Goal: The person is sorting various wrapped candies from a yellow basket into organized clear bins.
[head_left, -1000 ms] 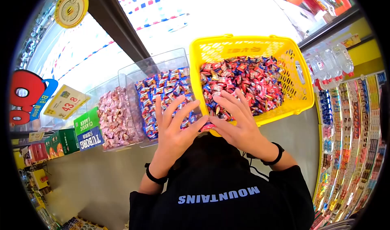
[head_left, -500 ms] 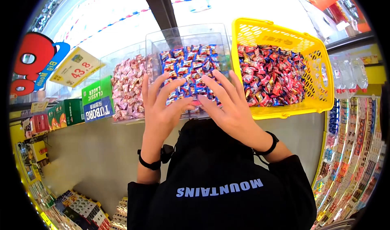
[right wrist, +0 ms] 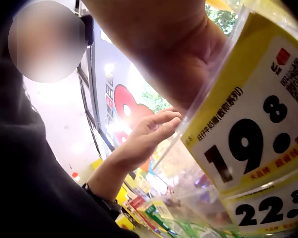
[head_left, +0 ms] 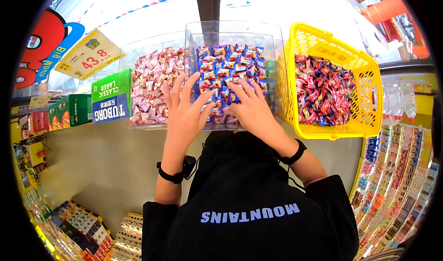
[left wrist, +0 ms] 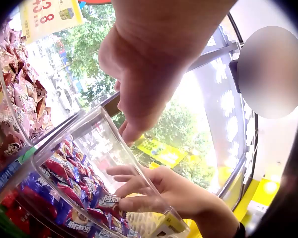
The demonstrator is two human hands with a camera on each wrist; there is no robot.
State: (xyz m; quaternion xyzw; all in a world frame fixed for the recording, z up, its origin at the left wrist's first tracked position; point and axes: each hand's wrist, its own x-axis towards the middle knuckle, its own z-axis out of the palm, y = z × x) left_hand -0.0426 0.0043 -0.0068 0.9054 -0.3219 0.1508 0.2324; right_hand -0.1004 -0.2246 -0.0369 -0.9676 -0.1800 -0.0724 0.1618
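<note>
In the head view a clear bin [head_left: 272,35] holds blue-and-red wrapped candies [head_left: 221,67]. My right hand [head_left: 255,111] is over these candies with fingers spread and bent a little, the tips at the candy surface. My left hand [head_left: 184,115] hangs above the near left edge of that bin, fingers apart, nothing visible in it. The left wrist view shows the right hand [left wrist: 164,191] beside the clear bin wall with its fingertips near the candies [left wrist: 74,188]. The right wrist view shows the left hand [right wrist: 139,144] with nothing visible in it.
Left of the blue candies is a clear bin of pink candies [head_left: 152,76]. To the right stands a yellow basket [head_left: 374,102] with mixed candies. Green and blue boxes [head_left: 110,92] and a price sign [head_left: 90,56] are farther left. Price labels [right wrist: 248,129] front the bin.
Both hands have moved from beside the yellow basket to the blue candy bin and are farther apart. The small pink item between the fingertips is no longer visible. The view has shifted.
</note>
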